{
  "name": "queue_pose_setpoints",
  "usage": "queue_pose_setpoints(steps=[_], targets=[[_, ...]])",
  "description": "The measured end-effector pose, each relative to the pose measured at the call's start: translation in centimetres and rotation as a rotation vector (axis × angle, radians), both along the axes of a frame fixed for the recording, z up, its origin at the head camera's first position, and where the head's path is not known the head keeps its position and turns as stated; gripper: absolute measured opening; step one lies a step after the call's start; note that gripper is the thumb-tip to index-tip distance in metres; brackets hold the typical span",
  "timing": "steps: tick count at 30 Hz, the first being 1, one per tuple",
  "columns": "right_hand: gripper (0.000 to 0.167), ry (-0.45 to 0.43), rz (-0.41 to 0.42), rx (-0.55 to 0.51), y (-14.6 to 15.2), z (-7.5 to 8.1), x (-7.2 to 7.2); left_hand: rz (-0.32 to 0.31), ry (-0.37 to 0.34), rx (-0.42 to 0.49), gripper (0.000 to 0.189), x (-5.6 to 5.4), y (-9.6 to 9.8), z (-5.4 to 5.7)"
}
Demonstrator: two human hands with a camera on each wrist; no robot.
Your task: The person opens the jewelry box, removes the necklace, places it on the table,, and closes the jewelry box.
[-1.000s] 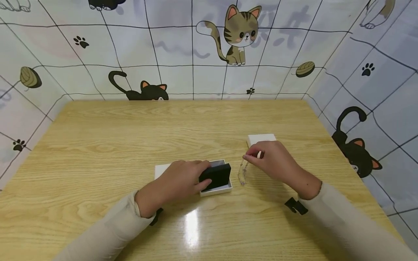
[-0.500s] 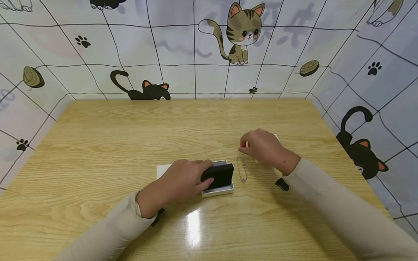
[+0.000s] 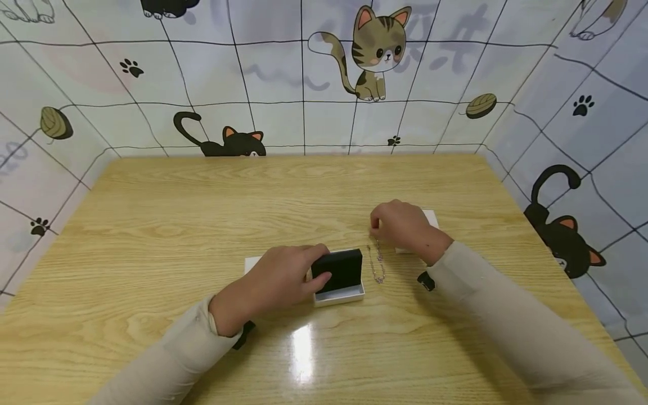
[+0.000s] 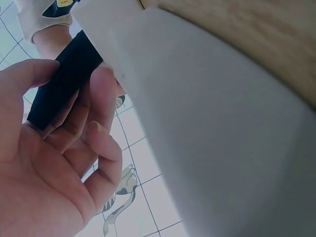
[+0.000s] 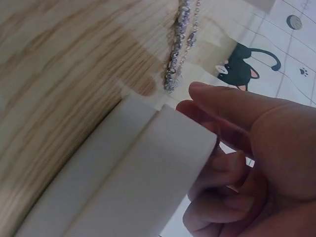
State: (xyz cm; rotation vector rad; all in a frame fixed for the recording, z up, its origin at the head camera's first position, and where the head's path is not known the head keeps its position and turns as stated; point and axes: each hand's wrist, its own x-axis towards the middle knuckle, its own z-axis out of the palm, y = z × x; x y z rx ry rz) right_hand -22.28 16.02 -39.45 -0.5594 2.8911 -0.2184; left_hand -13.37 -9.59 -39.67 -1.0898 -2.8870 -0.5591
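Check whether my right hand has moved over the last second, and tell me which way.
Yes. In the head view, your right hand has moved forward, closer to the far edge of the table, and somewhat to the left.

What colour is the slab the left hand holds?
The slab is black; clearest in head view.

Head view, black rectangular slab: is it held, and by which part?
Yes. The left hand grips the black rectangular slab by its left end, as the head view shows it, between thumb and fingers.
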Motion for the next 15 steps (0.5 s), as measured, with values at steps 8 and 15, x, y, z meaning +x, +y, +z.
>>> queue_pose_setpoints(steps=[8, 15], targets=[[0.014, 0.068, 0.020, -0.175, 1.1, 0.6, 2.3, -0.003, -0.007, 0.008, 0.033, -0.2, 0.1, 0.0], [0.012, 0.141, 0.125, -0.412, 1.6, 0.5, 5.2, 0.000, -0.002, 0.018, 0.032, -0.2, -0.1, 0.0]])
